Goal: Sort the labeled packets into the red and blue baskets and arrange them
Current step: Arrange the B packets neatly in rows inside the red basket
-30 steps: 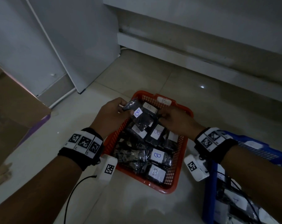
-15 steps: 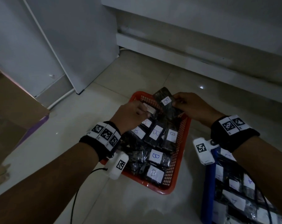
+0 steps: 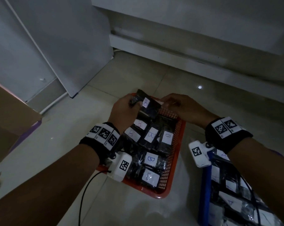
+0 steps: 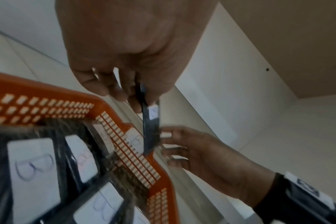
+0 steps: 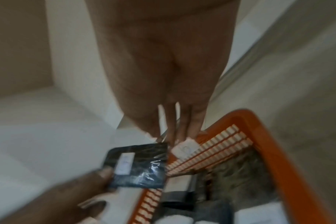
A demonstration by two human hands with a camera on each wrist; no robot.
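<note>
Now, on floor: red basket (image 3: 173,154), full of dark packets marked B, lying flat in rows. Beside it, on right: blue basket (image 3: 204,185), packets marked A. Over far end of red basket: one B packet (image 3: 147,104), held up on edge, long side tilted down toward rows. Left hand (image 3: 123,111) pinching its near corner. Right hand (image 3: 185,110) at far edge, fingers loosely spread, maybe just touching. Open spot for packet: right below, closer to left hand.
</note>
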